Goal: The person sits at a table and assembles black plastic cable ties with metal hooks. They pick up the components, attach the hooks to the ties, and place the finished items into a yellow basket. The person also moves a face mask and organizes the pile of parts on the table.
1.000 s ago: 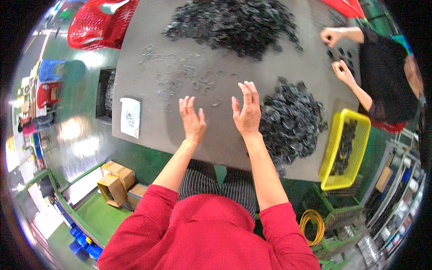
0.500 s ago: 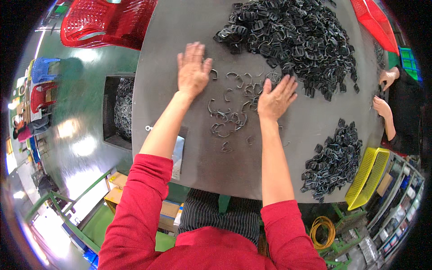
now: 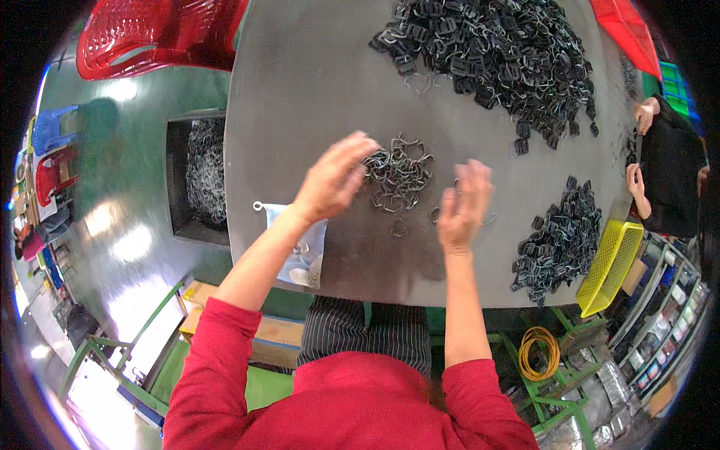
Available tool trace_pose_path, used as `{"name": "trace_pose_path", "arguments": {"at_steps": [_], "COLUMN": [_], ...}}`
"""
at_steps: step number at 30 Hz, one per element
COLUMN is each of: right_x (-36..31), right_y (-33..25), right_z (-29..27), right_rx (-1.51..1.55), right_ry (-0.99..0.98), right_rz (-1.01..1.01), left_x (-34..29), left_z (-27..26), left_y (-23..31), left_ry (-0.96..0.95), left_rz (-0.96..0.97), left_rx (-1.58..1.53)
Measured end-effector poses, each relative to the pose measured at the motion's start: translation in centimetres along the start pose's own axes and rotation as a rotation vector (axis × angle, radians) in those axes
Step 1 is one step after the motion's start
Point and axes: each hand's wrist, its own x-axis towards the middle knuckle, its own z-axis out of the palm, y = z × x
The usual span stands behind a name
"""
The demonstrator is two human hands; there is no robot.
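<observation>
A small heap of curved, dark metal wire pieces (image 3: 401,176) lies mid-table, a few loose ones beside it. My left hand (image 3: 334,180) is at the heap's left side, fingers stretched out and slightly blurred, its fingertips at the wire pieces; whether they touch cannot be told. My right hand (image 3: 463,206) is to the right of the heap, fingers extended and smeared by motion, near a couple of stray pieces. Neither hand grips anything. Farther off, a large pile of black plastic buckles with wire pieces (image 3: 495,67) covers the far right of the table.
A smaller pile of similar parts (image 3: 559,236) lies right, next to a yellow basket (image 3: 611,270). Near the front-left edge of the grey table (image 3: 285,112) is a clear packet (image 3: 304,259). A black crate (image 3: 176,180) stands left. A co-worker (image 3: 671,157) handles parts at right.
The scattered wire pieces are now gathered into a tighter heap. My left hand has come nearer and turned inward; my right hand has moved nearer to me, away from the large pile.
</observation>
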Motion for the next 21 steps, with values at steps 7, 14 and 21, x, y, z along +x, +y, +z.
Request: {"name": "trace_pose_path", "arguments": {"at_steps": [7,14,21], "right_x": [-2.1,1.7,0.7], "right_y": [1.2,-10.3,-17.0], "right_z": [4.0,11.3,11.2], "right_rx": [-0.207,-0.046,0.419], "right_ry": [0.031,-0.064,-0.190], "right_rz": [0.192,-0.078,-0.178], "left_x": [-10.8,-16.8,-19.9], "left_z": [-4.9,-0.7,2.0], "left_y": [-3.6,-0.7,0.5], "left_ry": [0.530,0.581,0.621], "left_rz": [-0.510,-0.791,-0.847], "left_rx": [0.476,0.300,0.071]}}
